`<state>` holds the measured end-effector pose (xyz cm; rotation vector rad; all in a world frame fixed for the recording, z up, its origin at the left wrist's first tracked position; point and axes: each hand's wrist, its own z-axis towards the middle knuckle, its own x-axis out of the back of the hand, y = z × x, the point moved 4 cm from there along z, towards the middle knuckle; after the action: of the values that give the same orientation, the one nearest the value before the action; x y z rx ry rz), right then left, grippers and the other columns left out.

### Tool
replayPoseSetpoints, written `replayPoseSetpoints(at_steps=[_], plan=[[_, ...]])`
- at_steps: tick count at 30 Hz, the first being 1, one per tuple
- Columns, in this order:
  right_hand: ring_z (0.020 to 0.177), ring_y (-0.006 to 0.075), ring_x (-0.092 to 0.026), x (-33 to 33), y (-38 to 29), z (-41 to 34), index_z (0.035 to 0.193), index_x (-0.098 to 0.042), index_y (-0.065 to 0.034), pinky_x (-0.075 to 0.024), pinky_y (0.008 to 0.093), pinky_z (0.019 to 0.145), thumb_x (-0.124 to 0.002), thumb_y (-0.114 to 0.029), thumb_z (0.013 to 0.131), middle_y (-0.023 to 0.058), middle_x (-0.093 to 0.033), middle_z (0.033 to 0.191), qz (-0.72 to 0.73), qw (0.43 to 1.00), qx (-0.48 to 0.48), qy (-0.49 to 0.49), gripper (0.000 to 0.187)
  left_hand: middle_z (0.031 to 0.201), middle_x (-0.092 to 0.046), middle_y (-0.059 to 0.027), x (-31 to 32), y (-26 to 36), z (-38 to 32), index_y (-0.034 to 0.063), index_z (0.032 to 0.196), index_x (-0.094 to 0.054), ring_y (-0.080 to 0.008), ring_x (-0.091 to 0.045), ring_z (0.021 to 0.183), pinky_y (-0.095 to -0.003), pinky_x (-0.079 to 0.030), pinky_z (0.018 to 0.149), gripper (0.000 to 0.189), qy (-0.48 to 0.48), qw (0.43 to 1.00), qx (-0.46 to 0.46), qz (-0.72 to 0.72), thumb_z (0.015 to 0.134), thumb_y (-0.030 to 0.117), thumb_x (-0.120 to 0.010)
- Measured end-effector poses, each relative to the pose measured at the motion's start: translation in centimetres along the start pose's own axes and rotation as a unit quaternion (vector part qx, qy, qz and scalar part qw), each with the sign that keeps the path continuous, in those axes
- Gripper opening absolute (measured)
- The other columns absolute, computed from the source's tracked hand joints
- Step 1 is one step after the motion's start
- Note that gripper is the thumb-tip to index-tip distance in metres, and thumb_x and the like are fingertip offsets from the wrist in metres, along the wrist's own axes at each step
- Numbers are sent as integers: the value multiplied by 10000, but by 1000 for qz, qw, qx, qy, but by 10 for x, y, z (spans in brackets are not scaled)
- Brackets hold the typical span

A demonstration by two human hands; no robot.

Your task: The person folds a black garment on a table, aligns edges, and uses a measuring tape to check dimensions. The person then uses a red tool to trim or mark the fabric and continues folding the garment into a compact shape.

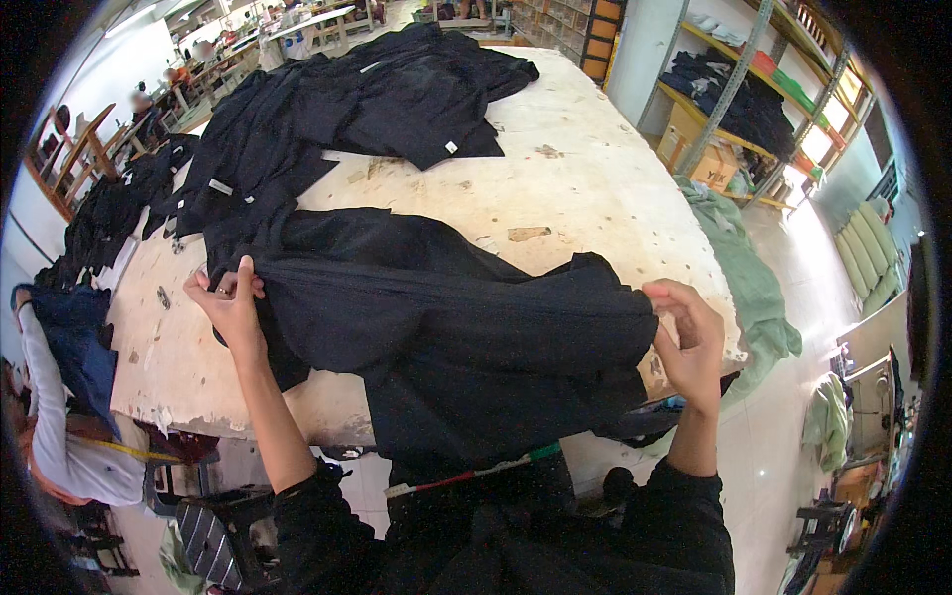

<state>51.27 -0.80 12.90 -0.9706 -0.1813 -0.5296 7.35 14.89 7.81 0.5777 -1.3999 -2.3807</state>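
Observation:
A black cloth garment [461, 320] is stretched sideways over the near edge of a worn wooden table [587, 193], its lower part hanging down over the edge. My left hand [234, 297] pinches its left end between thumb and fingers. At the other end, my right hand [684, 335] grips the fabric's right edge with thumb and fingertips. Beyond it, a heap of black garments [401, 89] with small white labels covers the far and left part of the table. A measuring tape [476, 472] with white, red and green parts hangs below the garment.
At the left, a co-worker's white sleeve [44, 387] reaches toward a dark blue garment [78, 342]. Green cloth [732, 260] drapes beside the table's right edge. Metal shelves [721, 104] with clothes and cardboard boxes stand at the back right. A black stool [212, 535] is low at the left.

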Motion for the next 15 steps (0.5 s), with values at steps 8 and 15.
replayPoseSetpoints(at_steps=[8, 15], plan=[[633, 87, -521, 38, 33, 20, 860, -596, 17, -429, 222, 582, -462, 124, 693, 54, -597, 807, -125, 991, -43, 7, 240, 700, -543, -28, -18, 66, -12, 17, 983, -653, -74, -509, 666, -195, -409, 613, 189, -227, 938, -99, 244, 829, 117, -611], [655, 158, -565, 74, 36, 184, 1015, -611, -77, -444, 288, 610, -506, -101, 850, 109, -618, 787, -352, 882, 267, 162, 197, 815, -660, -99, -83, 111, 51, 8, 905, -668, -115, -609, 721, -241, -468, 667, 194, -236, 884, -293, 277, 776, 153, -670]])
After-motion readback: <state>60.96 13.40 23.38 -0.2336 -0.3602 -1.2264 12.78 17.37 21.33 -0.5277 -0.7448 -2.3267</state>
